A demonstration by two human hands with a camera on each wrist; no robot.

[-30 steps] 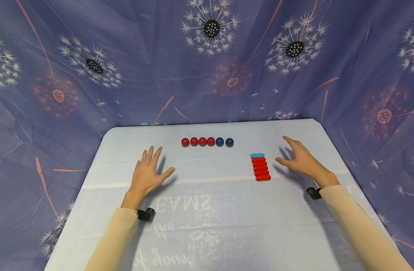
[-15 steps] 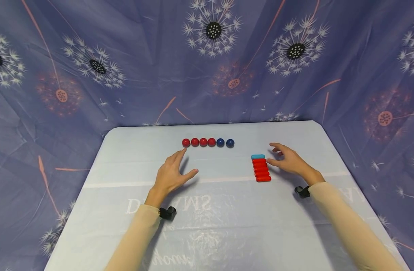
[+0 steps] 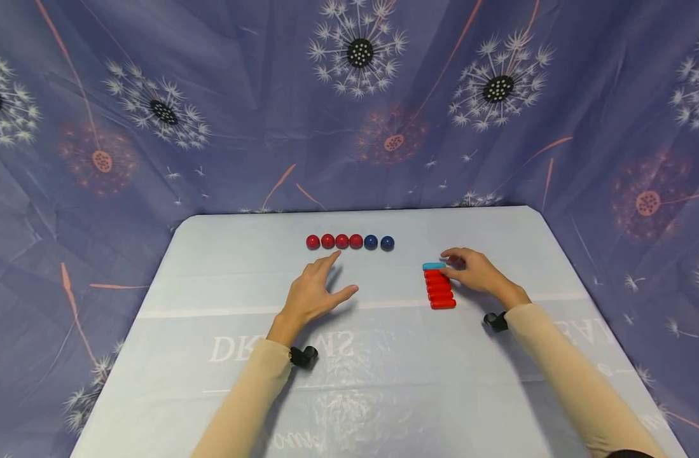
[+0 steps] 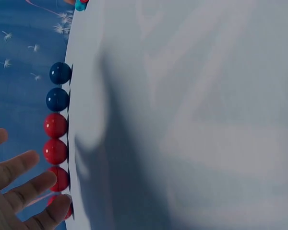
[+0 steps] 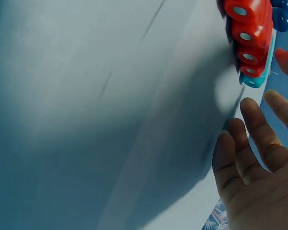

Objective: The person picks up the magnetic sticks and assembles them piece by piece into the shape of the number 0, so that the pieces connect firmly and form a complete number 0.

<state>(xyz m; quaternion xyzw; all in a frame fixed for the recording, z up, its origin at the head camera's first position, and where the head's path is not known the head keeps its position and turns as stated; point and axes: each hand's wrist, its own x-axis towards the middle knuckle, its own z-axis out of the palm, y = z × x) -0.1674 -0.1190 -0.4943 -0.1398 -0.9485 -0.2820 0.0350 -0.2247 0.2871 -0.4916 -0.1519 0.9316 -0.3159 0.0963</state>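
Several red balls (image 3: 327, 241) and two dark blue balls (image 3: 371, 242) form a row near the table's far edge. My left hand (image 3: 311, 296) hovers in front of that row, thumb and fingers spread, holding nothing. To the right, several red rods (image 3: 442, 296) with rounded ends lie side by side, and one light blue rod (image 3: 433, 266) lies at their far end. My right hand (image 3: 472, 273) is just right of the light blue rod, its fingers slightly bent. In the right wrist view, the fingertips (image 5: 250, 106) appear apart from the light blue rod, with nothing in the hand.
A pale sheet with mirrored lettering covers the table (image 3: 383, 356). Behind and beside it hangs a purple cloth (image 3: 246, 127) printed with dandelions. Each wrist wears a small black camera, such as the left wrist camera (image 3: 305, 357).
My left hand has moved right, to in front of the balls. My right hand has moved left to the light blue rod, with its fingers drawing closer together. The balls and rods keep their arrangement.
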